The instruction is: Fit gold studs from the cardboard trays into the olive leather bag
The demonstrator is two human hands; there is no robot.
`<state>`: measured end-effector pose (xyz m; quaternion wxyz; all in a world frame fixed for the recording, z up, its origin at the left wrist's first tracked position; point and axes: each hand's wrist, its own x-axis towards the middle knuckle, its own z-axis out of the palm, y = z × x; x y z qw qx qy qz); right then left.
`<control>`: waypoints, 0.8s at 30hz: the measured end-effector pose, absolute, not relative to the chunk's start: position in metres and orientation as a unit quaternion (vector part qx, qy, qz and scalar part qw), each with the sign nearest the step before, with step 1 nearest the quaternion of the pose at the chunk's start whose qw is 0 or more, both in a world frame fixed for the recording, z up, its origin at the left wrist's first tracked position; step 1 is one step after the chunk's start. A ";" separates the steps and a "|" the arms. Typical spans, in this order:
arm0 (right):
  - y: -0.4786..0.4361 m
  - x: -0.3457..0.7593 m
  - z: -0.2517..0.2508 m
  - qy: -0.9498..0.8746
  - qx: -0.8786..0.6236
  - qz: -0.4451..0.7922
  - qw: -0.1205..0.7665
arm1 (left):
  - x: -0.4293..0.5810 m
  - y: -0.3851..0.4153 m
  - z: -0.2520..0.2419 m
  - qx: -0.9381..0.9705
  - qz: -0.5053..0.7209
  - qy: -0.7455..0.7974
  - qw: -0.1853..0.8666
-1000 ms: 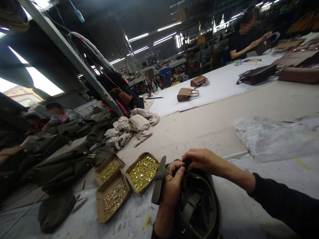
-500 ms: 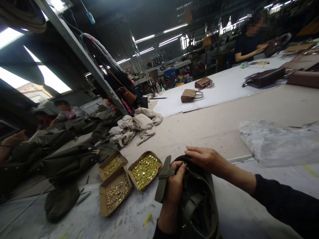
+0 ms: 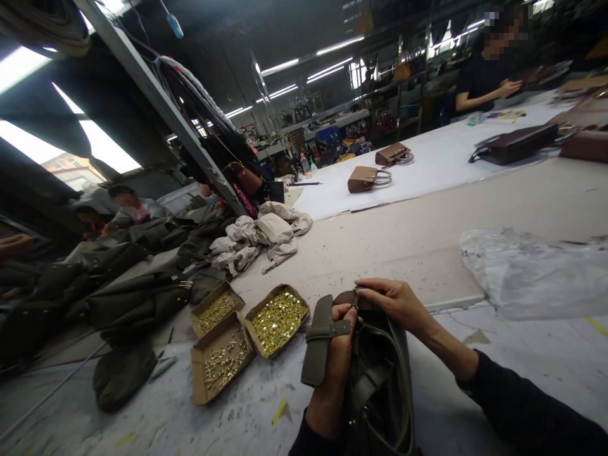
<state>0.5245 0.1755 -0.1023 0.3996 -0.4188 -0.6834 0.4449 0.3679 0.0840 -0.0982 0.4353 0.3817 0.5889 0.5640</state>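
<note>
An olive-green handbag (image 3: 403,380) stands in front of me with its top gaping toward the camera. My left hand (image 3: 339,345) grips its rim, thumb bent over a small piece of metal hardware near the edge. Across the back of that hand lies a strap tab (image 3: 318,342) with a loop round it. At the bag's far rim my right hand (image 3: 392,301) pinches the edge, fingertips close to the left thumb. Left of the bag are cardboard trays: one of gold studs (image 3: 278,320), one of loose rivets (image 3: 225,364), and a smaller one (image 3: 216,310).
Olive bags (image 3: 137,304) are heaped at left, beside crumpled beige cloth (image 3: 273,231). A clear plastic sheet (image 3: 532,272) lies at right. Small brown handbags (image 3: 365,180) stand on the far white table, where a person (image 3: 489,79) works. Other people sit behind the heap.
My right hand has curled from lying flat over the rim to pinching it near my left thumb. The strap tab has turned slightly. The far person's hands no longer hold up a dark bag.
</note>
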 end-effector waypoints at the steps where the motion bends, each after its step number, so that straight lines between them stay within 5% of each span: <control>1: 0.174 0.524 -0.103 -0.668 -0.421 0.462 0.403 | 0.369 0.084 -0.100 0.380 0.563 0.590 0.435; 24: 0.167 0.519 -0.120 -0.498 -0.381 0.641 0.443 | 0.378 0.081 -0.111 0.442 0.468 0.716 0.270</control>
